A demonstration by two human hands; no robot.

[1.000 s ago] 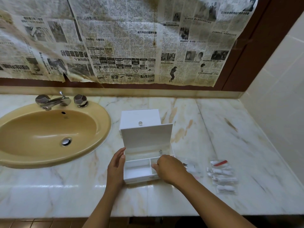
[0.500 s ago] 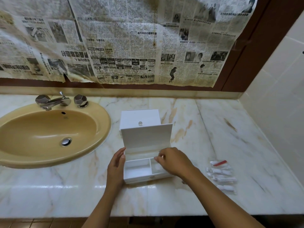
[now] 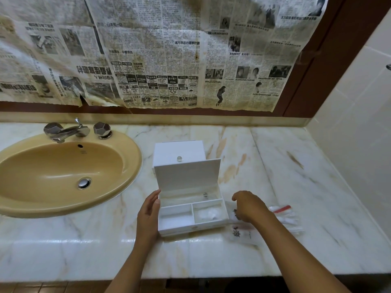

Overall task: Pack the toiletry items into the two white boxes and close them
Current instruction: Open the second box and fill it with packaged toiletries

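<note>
An open white box point(image 3: 179, 228) stands on the marble counter with its lid point(image 3: 186, 176) upright. A clear packet point(image 3: 208, 214) lies in its right compartment; the left compartment looks bare. Behind it stands a second white box point(image 3: 178, 150), closed, with a small clear knob. My left hand point(image 3: 148, 212) lies flat against the open box's left wall, thumb at the rim. My right hand point(image 3: 249, 206) hovers just right of the box, fingers curled down onto a clear packet point(image 3: 239, 233). More packets point(image 3: 285, 218), one red-striped, lie further right, partly hidden by my wrist.
A tan sink point(image 3: 131, 161) with a chrome faucet point(image 3: 65, 131) fills the left of the counter. A tiled wall point(image 3: 349, 144) closes off the right side. Newspaper point(image 3: 169, 60) covers the mirror behind. The counter's front edge runs just below my forearms.
My right hand has left the box's right compartment and moved right, onto the packets on the counter. A clear packet now lies in that compartment. My left hand has stayed put.
</note>
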